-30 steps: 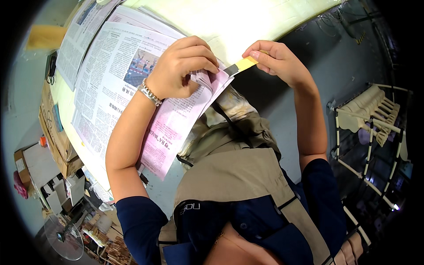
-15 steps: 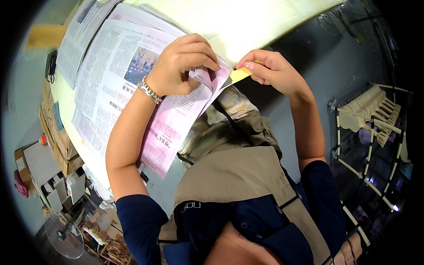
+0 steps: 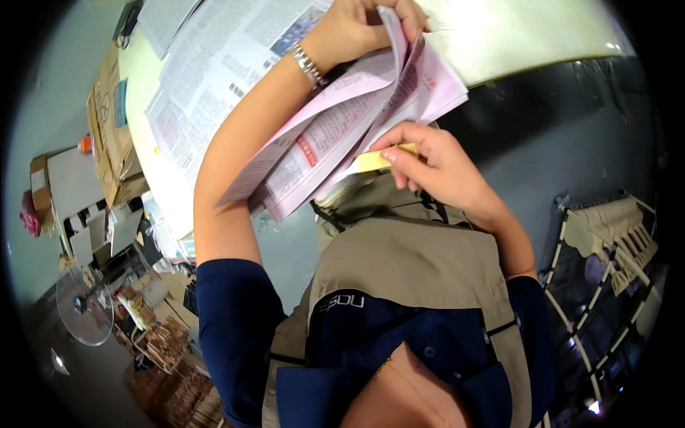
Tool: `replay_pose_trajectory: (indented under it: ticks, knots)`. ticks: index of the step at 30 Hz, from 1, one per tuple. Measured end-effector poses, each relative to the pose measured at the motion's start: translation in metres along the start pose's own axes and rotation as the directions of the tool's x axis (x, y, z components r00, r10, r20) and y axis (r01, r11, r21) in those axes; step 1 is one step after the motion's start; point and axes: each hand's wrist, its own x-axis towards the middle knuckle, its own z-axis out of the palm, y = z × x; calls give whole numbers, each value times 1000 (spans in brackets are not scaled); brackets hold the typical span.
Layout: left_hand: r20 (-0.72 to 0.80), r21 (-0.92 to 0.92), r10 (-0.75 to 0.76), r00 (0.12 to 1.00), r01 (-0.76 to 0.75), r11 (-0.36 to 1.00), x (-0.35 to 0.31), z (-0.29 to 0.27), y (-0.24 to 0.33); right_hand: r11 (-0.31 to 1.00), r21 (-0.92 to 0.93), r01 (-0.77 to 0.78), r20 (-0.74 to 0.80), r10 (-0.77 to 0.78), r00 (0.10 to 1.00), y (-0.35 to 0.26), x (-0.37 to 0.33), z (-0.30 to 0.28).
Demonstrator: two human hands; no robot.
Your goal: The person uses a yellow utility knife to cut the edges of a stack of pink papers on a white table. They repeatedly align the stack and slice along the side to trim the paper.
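My left hand [image 3: 360,28] is closed on the upper edges of a folded newspaper [image 3: 314,143], a pinkish stack of sheets lifted and curling at the table's near side. A beaded bracelet circles that wrist. Below the paper's right part, my right hand [image 3: 439,164] pinches a yellow-handled knife [image 3: 372,161] between thumb and fingers. The knife's pale front end points left, along the lower edge of the sheets, and its tip is hard to make out. More newspaper sheets [image 3: 207,78] lie flat on the table, beyond my left forearm.
The pale yellow table [image 3: 499,43] curves across the top. Cardboard boxes [image 3: 110,135] stand at its left, with a fan [image 3: 84,307] farther down. A rack of pale tubes [image 3: 585,299] stands at the right. My brown apron [image 3: 407,257] is below the paper.
My left hand has moved up and right, lifting and folding the pink sheets over. My right hand has come lower and a little nearer my body, with the knife still in it.
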Motion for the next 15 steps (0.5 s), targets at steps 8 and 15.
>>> replay_pose_trajectory:
  ticks: [8, 15]
  knots:
    - [-156, -252, 12, 988, -52, 966, -2, -5, -19, 999, -8, 54, 180, -51, 982, 14, 14, 65]
    - [-98, -203, -54, 994, 33, 979, -4, -5, -7, 990, -119, 73, 311, -32, 950, 21, 10, 61]
